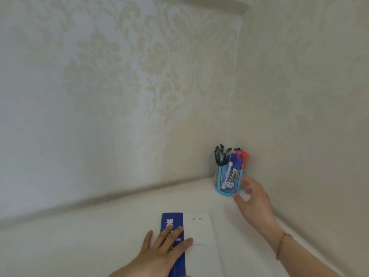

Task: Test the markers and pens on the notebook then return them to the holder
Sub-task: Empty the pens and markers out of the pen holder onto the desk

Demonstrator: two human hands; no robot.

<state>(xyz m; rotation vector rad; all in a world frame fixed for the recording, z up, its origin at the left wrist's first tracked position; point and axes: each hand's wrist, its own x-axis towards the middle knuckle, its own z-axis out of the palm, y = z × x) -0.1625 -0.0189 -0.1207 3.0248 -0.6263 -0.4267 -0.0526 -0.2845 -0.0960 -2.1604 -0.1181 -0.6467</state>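
Observation:
A closed notebook (199, 236) with a white cover and a blue spine strip lies on the white table near the bottom centre. My left hand (163, 248) rests flat on its blue strip, fingers straight. A light blue pen holder (227, 182) stands in the far corner of the table against the walls. It holds several black pens (220, 155) and blue, red and pink markers (237, 159). My right hand (253, 198) hovers just right of the holder's base with fingers spread and relaxed, holding nothing. A bracelet sits on that wrist.
The white table (99, 236) meets two patterned cream walls (119, 86) that form a corner behind the holder. The table's right edge runs close under my right forearm.

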